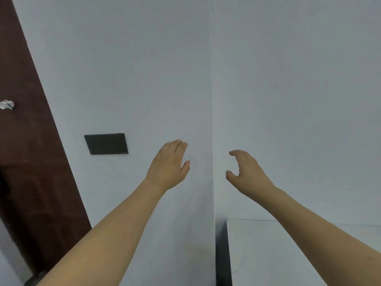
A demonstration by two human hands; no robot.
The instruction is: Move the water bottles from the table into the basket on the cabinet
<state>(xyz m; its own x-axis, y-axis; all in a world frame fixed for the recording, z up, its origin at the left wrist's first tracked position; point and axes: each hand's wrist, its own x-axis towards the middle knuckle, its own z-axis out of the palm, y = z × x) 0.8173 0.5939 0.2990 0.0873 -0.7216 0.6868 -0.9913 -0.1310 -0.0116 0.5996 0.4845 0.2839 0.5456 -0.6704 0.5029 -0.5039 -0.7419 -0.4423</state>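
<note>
Both of my bare arms reach forward toward a white wall corner. My left hand (170,165) is raised with its fingers relaxed and together, and it holds nothing. My right hand (246,172) is beside it, fingers loosely curved with a gap between thumb and fingers, also holding nothing. No water bottle, basket or table shows in the head view. A white flat top, possibly the cabinet (268,254), lies at the lower right under my right forearm.
A dark brown door (31,162) with a white handle (7,104) stands at the left. A black rectangular wall plate (106,143) sits on the wall left of my left hand. A dark gap (221,254) runs between the wall and the white top.
</note>
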